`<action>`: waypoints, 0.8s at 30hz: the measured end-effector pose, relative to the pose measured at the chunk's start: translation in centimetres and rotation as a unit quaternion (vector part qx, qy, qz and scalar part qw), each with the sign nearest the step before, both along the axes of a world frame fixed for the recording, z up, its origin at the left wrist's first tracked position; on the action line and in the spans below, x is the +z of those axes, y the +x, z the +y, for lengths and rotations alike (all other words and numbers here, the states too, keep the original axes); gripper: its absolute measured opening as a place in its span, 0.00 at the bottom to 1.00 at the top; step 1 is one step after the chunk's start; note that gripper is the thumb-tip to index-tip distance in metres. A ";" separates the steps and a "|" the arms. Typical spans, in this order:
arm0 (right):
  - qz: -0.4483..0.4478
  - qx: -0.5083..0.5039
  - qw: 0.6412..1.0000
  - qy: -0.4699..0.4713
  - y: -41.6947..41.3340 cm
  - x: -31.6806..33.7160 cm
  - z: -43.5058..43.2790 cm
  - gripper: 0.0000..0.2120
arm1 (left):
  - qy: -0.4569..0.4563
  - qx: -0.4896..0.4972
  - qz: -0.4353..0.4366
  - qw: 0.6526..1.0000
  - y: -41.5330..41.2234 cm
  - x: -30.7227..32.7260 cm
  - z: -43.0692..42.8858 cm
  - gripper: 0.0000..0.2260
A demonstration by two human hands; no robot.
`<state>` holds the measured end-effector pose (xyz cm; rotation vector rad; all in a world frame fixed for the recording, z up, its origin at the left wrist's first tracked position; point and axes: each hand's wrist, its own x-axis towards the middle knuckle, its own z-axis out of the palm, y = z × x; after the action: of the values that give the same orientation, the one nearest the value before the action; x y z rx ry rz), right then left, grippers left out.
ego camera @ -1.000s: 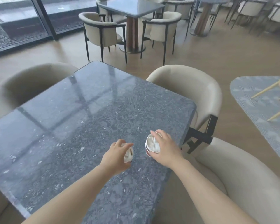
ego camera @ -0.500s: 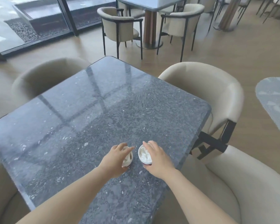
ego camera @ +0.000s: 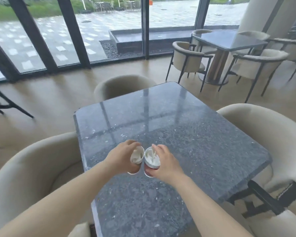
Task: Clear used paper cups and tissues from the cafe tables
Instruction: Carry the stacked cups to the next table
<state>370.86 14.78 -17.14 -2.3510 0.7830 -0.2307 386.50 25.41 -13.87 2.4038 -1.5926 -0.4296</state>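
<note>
My left hand grips a white paper cup with a crumpled tissue stuffed inside. Right beside it, my right hand holds a stack of nested paper cups, also with tissue in the top one. The two cups touch side by side above the dark grey stone table. Whether the cups rest on the tabletop or hover just over it is unclear.
Beige tub chairs stand around the table: one at the left, one at the far side, one at the right. Another table with chairs is at the back right. Glass window walls run along the far side.
The view has swung left and up, now facing the windows. Both hands have drawn together, so the cups now touch, and they sit more upright in my grip.
</note>
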 end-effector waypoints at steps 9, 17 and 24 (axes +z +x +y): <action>-0.152 0.115 0.981 -0.031 6.6 11.0 16.2 0.37 | -0.055 0.059 -0.093 0.992 4.6 13.4 20.9 0.25; -0.245 0.195 0.949 -0.035 8.4 15.8 35.3 0.36 | -0.119 0.141 -0.135 0.974 2.5 19.1 43.7 0.25; -0.276 0.298 0.913 -0.047 9.1 18.6 48.8 0.33 | -0.130 0.213 -0.160 0.955 -0.4 21.7 58.9 0.24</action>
<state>379.96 63.58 1.43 -2.3119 -0.2244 -0.6346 386.05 84.30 7.88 2.5929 -1.0895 0.2462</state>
